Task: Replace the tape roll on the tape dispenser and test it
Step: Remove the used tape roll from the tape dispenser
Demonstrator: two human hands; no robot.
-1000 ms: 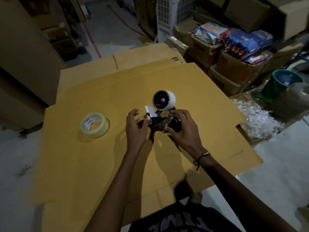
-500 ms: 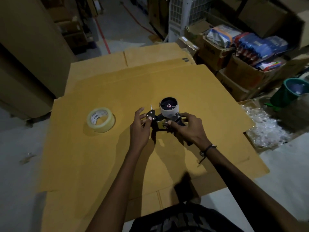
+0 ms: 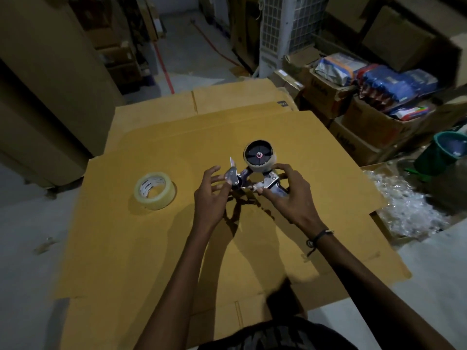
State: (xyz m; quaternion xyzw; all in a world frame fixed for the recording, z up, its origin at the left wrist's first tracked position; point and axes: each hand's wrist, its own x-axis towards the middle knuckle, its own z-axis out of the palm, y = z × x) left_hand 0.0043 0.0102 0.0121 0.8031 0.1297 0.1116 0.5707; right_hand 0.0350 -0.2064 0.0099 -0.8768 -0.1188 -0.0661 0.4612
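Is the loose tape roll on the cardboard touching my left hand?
Apart. The head view shows bare cardboard between the loose tape roll and the left hand, which is at the tape dispenser.

Cardboard sheet (image 3: 151, 248): mustard yellow
Loose tape roll (image 3: 154, 190): pale translucent yellow
Dispenser hub (image 3: 259, 154): black, red centre
Bucket (image 3: 447, 150): green

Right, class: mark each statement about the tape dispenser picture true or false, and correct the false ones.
1. Both hands are on the tape dispenser. True: left hand, right hand.
2. The loose tape roll lies to the person's right. False: it lies to the left, on the cardboard sheet.
3. A roll sits on the dispenser's wheel. True.
4. The right wrist is bare. False: it wears a dark wristband.
5. The left hand holds the loose tape roll. False: the roll lies apart, untouched.
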